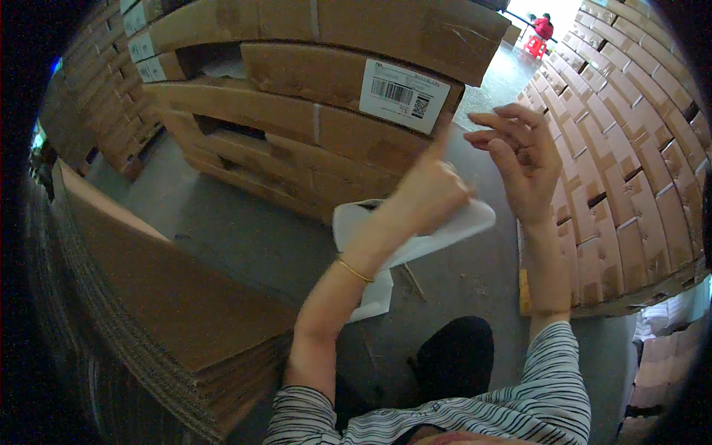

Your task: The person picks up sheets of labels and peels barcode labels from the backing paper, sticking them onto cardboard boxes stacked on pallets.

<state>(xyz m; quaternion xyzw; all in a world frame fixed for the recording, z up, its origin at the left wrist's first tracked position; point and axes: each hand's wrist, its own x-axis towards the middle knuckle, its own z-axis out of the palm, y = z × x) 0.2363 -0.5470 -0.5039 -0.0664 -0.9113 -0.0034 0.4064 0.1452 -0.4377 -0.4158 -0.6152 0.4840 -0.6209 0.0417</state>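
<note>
My left hand (436, 185) is in front of the corner of a stacked carton, blurred by motion. Its fingers look curled, with one finger reaching up toward the carton's edge. A curled white paper strip (475, 217) shows under this hand and on both sides of my forearm, its lower part hanging near the floor; the grip itself is partly hidden. To the right, my right hand (523, 152) is raised, fingers bent and apart, nothing visible between them. A white printed label (404, 95) with a barcode is stuck on the brown carton (304, 78) nearest my hands.
Flattened cardboard sheets (178, 289) are piled at the lower left. A tall wall of stacked cartons (615, 170) stands on the right. Grey floor (467, 274) runs between the stacks. Far off, a person in red (544, 28) is beside a red stool (534, 47).
</note>
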